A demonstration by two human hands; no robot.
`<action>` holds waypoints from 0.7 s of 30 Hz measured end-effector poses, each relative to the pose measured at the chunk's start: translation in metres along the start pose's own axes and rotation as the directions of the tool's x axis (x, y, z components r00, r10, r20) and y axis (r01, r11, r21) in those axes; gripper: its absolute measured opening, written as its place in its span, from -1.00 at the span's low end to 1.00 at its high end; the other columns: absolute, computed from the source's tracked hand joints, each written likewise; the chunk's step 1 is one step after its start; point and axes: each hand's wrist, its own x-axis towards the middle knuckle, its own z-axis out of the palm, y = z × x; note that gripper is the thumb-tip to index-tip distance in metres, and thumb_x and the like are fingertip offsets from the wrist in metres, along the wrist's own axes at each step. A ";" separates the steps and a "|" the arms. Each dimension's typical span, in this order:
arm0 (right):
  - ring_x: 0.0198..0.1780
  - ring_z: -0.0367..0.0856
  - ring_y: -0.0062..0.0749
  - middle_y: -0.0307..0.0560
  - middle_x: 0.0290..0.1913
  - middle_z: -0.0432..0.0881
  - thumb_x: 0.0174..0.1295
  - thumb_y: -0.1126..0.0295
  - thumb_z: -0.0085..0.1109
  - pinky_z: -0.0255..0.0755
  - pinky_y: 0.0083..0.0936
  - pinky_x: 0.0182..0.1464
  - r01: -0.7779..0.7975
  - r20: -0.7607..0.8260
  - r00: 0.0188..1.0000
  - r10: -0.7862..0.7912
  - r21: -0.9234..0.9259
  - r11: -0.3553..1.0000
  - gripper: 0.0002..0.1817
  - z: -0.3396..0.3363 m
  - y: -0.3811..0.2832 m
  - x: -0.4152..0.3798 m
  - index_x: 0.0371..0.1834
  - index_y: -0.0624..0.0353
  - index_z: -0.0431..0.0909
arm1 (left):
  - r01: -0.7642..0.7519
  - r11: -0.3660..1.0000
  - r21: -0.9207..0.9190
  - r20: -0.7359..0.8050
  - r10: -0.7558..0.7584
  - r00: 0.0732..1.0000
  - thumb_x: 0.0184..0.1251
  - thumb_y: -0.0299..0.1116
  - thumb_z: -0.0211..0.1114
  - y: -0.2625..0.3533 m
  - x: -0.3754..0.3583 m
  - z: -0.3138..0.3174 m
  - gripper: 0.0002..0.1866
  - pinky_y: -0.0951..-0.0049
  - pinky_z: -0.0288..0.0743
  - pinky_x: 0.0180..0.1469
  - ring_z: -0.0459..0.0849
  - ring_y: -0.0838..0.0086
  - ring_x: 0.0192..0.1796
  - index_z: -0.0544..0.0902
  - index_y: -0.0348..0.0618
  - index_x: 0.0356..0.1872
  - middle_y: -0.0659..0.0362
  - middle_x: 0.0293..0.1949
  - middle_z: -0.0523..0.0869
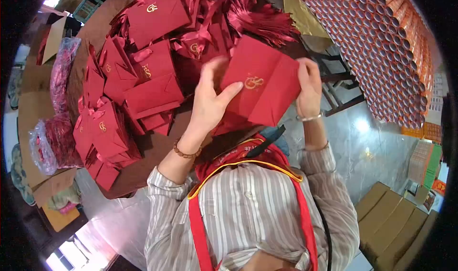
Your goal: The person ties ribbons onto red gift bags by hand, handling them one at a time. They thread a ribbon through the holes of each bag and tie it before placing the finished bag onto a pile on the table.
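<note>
A folded red paper bag (267,80) with a gold logo is held up between both hands, above the near right part of the round brown table (164,149). My left hand (212,94) grips its left side, the thumb lying across the front by the logo. On the right edge, my right hand (309,87) has its fingers curled round the bag. More red paper lies just under the held bag. Stacks of similar red bags (152,97) with ribbons are close by on the left.
A bundle of dark red ribbons (260,18) is at the table's far side. Plastic-wrapped red packs (57,140) sit at the left. Many orange tubes (377,42) are stacked at the upper right. Cardboard boxes (391,223) stand on the floor at the lower right.
</note>
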 end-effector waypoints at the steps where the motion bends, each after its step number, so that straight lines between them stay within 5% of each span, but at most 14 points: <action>1: -0.10 0.41 -0.61 -0.20 -0.23 0.52 0.36 0.36 -0.11 0.27 -0.64 0.01 0.011 -0.079 0.997 -0.006 0.058 0.998 -0.81 -0.004 0.003 -0.006 -0.13 0.23 0.44 | -0.002 1.000 -0.001 -0.005 0.002 1.000 0.06 -0.41 0.33 -0.001 0.002 0.001 -0.44 0.32 0.31 0.14 0.47 0.28 0.10 0.37 -0.27 0.12 -0.06 0.03 0.48; 3: -0.08 0.39 -0.57 -0.17 -0.24 0.52 0.36 0.36 -0.12 0.24 -0.63 0.03 0.026 -0.159 0.987 -0.007 0.116 0.993 -0.80 -0.023 0.009 -0.016 -0.17 0.24 0.46 | 0.125 0.992 0.004 0.150 -0.125 0.981 0.09 -0.45 0.30 -0.001 0.004 0.002 -0.54 0.46 0.40 0.06 0.58 0.40 -0.03 0.45 -0.33 0.05 -0.07 -0.11 0.60; 4: -0.11 0.42 -0.53 -0.14 -0.22 0.53 0.35 0.36 -0.11 0.27 -0.62 0.00 -0.057 -0.023 0.998 0.061 0.166 0.984 -0.80 -0.042 0.011 -0.020 -0.21 0.26 0.47 | -0.004 0.982 0.190 0.207 -0.036 0.978 0.09 -0.46 0.27 -0.008 0.012 -0.002 -0.62 0.43 0.43 0.02 0.63 0.36 -0.10 0.52 -0.34 -0.03 -0.04 -0.19 0.66; 5: -0.14 0.44 -0.49 -0.11 -0.21 0.54 0.33 0.36 -0.09 0.29 -0.60 -0.03 -0.145 0.114 0.986 0.124 0.203 0.968 -0.79 -0.049 0.005 -0.023 -0.25 0.29 0.48 | -0.005 0.982 0.189 0.213 -0.036 0.976 0.09 -0.46 0.27 -0.007 0.019 -0.006 -0.62 0.43 0.43 0.02 0.63 0.36 -0.10 0.52 -0.34 -0.03 -0.04 -0.19 0.66; 6: -0.18 0.49 -0.39 -0.06 -0.16 0.56 0.21 0.39 0.06 0.36 -0.53 -0.10 0.075 0.105 0.993 -0.052 -0.225 0.972 -0.83 -0.054 -0.003 -0.025 -0.26 0.29 0.52 | -0.087 0.948 0.307 0.465 -0.070 0.882 0.07 -0.46 0.28 -0.004 0.026 -0.009 -0.57 0.43 0.43 0.01 0.63 0.35 -0.09 0.49 -0.28 0.03 -0.01 -0.16 0.66; 8: -0.19 0.51 -0.32 -0.05 -0.14 0.56 0.13 0.41 0.13 0.38 -0.47 -0.12 0.233 0.218 0.963 -0.158 -0.377 0.897 -0.81 -0.045 -0.025 -0.027 -0.23 0.26 0.52 | -0.268 0.865 0.425 0.768 -0.188 0.612 0.02 -0.44 0.28 -0.003 0.032 0.001 -0.51 0.37 0.47 -0.05 0.64 0.29 -0.10 0.49 -0.14 0.07 -0.01 -0.14 0.65; 9: -0.19 0.53 -0.26 -0.03 -0.12 0.56 0.05 0.42 0.20 0.41 -0.41 -0.15 0.388 0.350 0.908 -0.231 -0.493 0.779 -0.76 -0.040 -0.032 -0.029 -0.20 0.24 0.53 | -0.355 0.861 0.364 0.836 -0.134 0.532 0.04 -0.45 0.28 -0.010 0.033 0.011 -0.55 0.32 0.48 -0.09 0.64 0.22 -0.12 0.47 -0.16 0.04 -0.03 -0.18 0.65; 10: -0.19 0.53 -0.26 -0.03 -0.12 0.56 0.05 0.42 0.20 0.41 -0.41 -0.15 0.391 0.341 0.908 -0.242 -0.490 0.779 -0.76 -0.041 -0.029 -0.033 -0.20 0.24 0.53 | -0.287 0.888 0.360 0.839 -0.174 0.515 0.04 -0.44 0.28 -0.023 0.030 0.020 -0.56 0.30 0.48 -0.12 0.63 0.18 -0.14 0.45 -0.17 0.01 -0.03 -0.22 0.64; 12: -0.12 0.52 -0.14 0.00 -0.12 0.55 0.00 0.44 0.25 0.41 -0.36 -0.09 0.448 0.610 0.792 -0.021 -0.557 0.699 -0.69 -0.039 -0.013 -0.044 -0.14 0.18 0.53 | -0.186 0.902 0.389 0.846 -0.271 0.459 0.03 -0.42 0.31 -0.022 0.028 0.030 -0.56 0.28 0.45 -0.17 0.61 0.12 -0.21 0.38 -0.18 -0.05 -0.02 -0.32 0.60; 17: -0.06 0.46 -0.15 -0.04 -0.10 0.52 0.03 0.41 0.22 0.36 -0.32 0.02 0.382 0.477 0.877 -0.054 -0.626 0.679 -0.66 -0.029 0.003 -0.086 -0.09 0.21 0.50 | -0.312 0.881 0.356 0.777 -0.094 0.622 -0.03 -0.42 0.31 -0.038 -0.004 0.029 -0.76 0.29 0.39 -0.20 0.55 0.18 -0.20 0.56 -0.17 -0.28 0.04 -0.30 0.55; 19: -0.03 0.45 -0.15 -0.04 -0.09 0.51 0.03 0.41 0.21 0.34 -0.26 0.04 0.342 0.423 0.904 -0.054 -0.643 0.685 -0.64 -0.025 0.006 -0.093 -0.06 0.21 0.48 | -0.573 0.612 0.545 0.692 0.057 0.720 -0.06 -0.41 0.30 -0.029 -0.017 0.030 -0.75 0.29 0.32 -0.17 0.46 0.26 -0.15 0.59 -0.12 -0.26 0.13 -0.26 0.50; 21: -0.01 0.44 -0.05 0.01 -0.08 0.52 -0.02 0.45 0.24 0.29 -0.18 0.09 0.368 0.392 0.914 -0.100 -0.703 0.609 -0.63 -0.020 0.009 -0.097 -0.09 0.25 0.48 | -0.602 0.502 0.621 0.662 0.075 0.746 -0.06 -0.40 0.29 -0.028 -0.029 0.031 -0.72 0.29 0.27 -0.15 0.39 0.29 -0.13 0.59 -0.10 -0.22 0.18 -0.25 0.46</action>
